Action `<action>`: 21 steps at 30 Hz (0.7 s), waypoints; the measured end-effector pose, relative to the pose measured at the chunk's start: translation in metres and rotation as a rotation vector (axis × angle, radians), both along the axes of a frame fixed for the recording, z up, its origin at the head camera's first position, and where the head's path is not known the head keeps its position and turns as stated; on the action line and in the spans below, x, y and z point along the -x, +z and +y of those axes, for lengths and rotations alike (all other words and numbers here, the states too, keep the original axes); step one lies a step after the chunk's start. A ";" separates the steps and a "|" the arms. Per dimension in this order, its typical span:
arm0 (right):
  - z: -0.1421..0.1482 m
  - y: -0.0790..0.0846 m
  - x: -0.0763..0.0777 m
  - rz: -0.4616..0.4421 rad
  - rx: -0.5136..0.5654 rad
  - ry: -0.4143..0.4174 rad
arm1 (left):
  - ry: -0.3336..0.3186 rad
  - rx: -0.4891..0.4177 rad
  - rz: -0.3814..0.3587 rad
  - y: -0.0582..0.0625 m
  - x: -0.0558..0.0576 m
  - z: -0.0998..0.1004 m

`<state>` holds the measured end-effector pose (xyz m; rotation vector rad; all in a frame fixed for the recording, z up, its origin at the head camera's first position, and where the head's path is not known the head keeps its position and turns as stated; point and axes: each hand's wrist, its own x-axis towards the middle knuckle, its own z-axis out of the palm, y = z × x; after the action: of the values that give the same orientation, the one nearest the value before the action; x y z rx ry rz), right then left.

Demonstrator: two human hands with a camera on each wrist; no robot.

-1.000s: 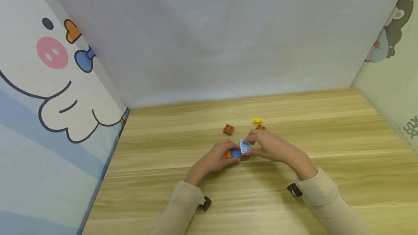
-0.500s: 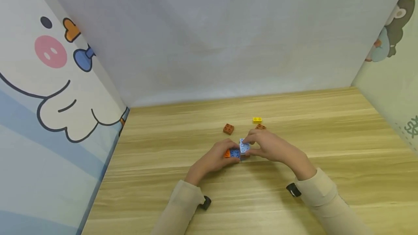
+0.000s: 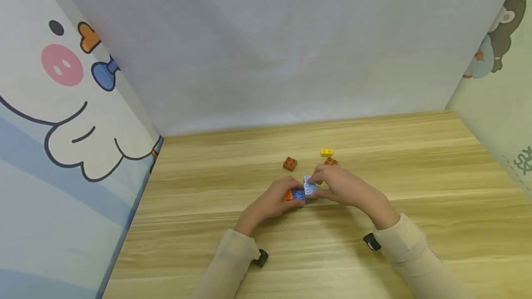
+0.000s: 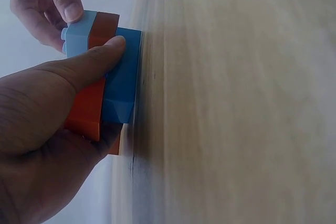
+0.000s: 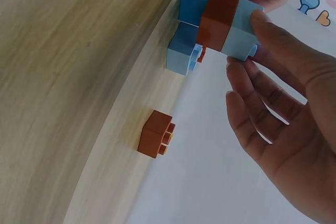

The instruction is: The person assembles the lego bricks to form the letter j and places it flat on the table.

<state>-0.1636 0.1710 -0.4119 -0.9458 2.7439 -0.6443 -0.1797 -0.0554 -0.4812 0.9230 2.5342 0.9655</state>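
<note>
Toy building bricks are joined in a small cluster on the table, between my two hands. The left hand (image 3: 272, 200) grips its left part, with the thumb along a blue brick (image 4: 123, 74) and an orange brick (image 4: 86, 108) beneath the thumb. From the right, my right hand (image 3: 347, 189) pinches a light blue brick (image 3: 310, 187) between thumb and fingers. That brick sits on a brown brick (image 5: 216, 20), which overlaps the blue base bricks. Low beside them, another pale blue brick (image 5: 181, 51) shows in the right wrist view.
Behind the hands lie a loose brown brick (image 3: 290, 164), a small yellow brick (image 3: 326, 152) and a second brown brick (image 3: 331, 161), partly covered by the right hand. The wooden table (image 3: 199, 243) meets a pale back wall (image 3: 257, 59) and printed side panels (image 3: 79, 151).
Both hands keep their hold on the cluster, almost still. The head view shifts very slightly; the loose bricks stay where they were.
</note>
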 end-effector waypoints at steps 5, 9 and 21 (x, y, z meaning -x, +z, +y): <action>0.000 -0.002 0.001 -0.010 0.006 -0.003 | 0.004 0.005 -0.001 -0.001 0.001 0.000; 0.001 -0.004 0.003 -0.020 0.012 -0.003 | 0.004 0.012 0.001 -0.001 0.000 0.000; 0.001 -0.007 0.004 -0.032 0.023 0.003 | 0.000 0.007 0.002 0.001 -0.001 -0.001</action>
<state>-0.1674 0.1722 -0.4184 -0.9357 2.7129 -0.6863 -0.1785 -0.0568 -0.4806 0.9228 2.5378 0.9552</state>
